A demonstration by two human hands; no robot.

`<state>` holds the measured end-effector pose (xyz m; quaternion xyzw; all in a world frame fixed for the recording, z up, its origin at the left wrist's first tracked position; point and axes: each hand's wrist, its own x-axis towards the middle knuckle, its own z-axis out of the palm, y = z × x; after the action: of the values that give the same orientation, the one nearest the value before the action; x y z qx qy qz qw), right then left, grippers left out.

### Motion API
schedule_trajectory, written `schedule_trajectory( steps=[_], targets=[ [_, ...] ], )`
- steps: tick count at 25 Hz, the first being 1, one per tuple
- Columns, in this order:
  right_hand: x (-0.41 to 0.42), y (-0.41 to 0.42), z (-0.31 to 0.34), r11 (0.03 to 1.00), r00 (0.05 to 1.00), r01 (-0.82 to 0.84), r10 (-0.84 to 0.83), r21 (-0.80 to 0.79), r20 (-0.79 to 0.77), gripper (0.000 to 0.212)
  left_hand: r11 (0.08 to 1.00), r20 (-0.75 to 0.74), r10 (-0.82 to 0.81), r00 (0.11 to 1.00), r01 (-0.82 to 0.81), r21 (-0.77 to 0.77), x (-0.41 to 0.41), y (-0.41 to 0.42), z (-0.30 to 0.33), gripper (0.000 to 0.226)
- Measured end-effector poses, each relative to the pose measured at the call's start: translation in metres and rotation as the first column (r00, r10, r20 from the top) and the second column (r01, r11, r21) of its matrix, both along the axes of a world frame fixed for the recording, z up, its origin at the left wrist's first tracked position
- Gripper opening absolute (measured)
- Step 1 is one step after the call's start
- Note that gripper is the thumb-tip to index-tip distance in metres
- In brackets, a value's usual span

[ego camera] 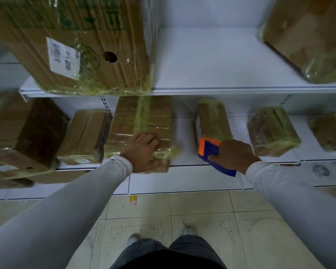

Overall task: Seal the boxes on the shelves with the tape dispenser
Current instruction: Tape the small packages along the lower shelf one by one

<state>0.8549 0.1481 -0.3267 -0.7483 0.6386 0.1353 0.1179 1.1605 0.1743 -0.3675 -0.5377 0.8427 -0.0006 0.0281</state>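
A flat cardboard box (144,117) wrapped in yellowish tape lies on the middle shelf (184,152), its near end at the shelf's front edge. My left hand (144,152) rests on that near end, fingers spread over the top and thumb at the front face. My right hand (235,155) grips a blue and orange tape dispenser (209,150) just in front of a narrower taped box (211,119) to the right. The dispenser's orange end points toward that box.
A large labelled box (81,45) overhangs the upper shelf (221,90) above my left hand. More taped boxes stand left (85,134) and right (272,131) on the middle shelf. A lower shelf (182,183) juts out below. Tiled floor and my feet are underneath.
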Motion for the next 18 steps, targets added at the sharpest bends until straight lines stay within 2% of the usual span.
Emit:
schedule_trajectory(
  steps=[2, 5, 9, 14, 18],
  targets=[
    [0.009, 0.0, 0.003, 1.0, 0.995, 0.015, -0.014, -0.014, 0.104, 0.039, 0.998, -0.001, 0.042, 0.999, -0.042, -0.036, -0.029, -0.005, 0.001, 0.096],
    [0.011, 0.004, 0.004, 1.0, 0.982, 0.028, -0.03, 0.014, 0.186, 0.039, 0.987, -0.003, 0.159, 0.987, -0.159, 0.031, -0.04, -0.008, -0.013, 0.105],
    [-0.001, 0.011, 0.005, 0.997, 0.975, 0.044, -0.058, 0.068, 0.213, 0.043, 0.955, -0.01, 0.297, 0.955, -0.297, 0.015, -0.053, -0.008, -0.024, 0.086],
    [-0.011, 0.012, 0.007, 0.996, 0.953, 0.064, -0.079, 0.061, 0.293, 0.041, 0.92, -0.031, 0.386, 0.922, -0.387, -0.057, -0.07, -0.017, -0.025, 0.074],
    [-0.009, 0.01, 0.01, 0.999, 0.943, 0.023, -0.029, 0.022, 0.331, 0.042, 0.905, -0.083, 0.404, 0.911, -0.411, -0.107, -0.072, -0.02, -0.029, 0.065]
  ],
)
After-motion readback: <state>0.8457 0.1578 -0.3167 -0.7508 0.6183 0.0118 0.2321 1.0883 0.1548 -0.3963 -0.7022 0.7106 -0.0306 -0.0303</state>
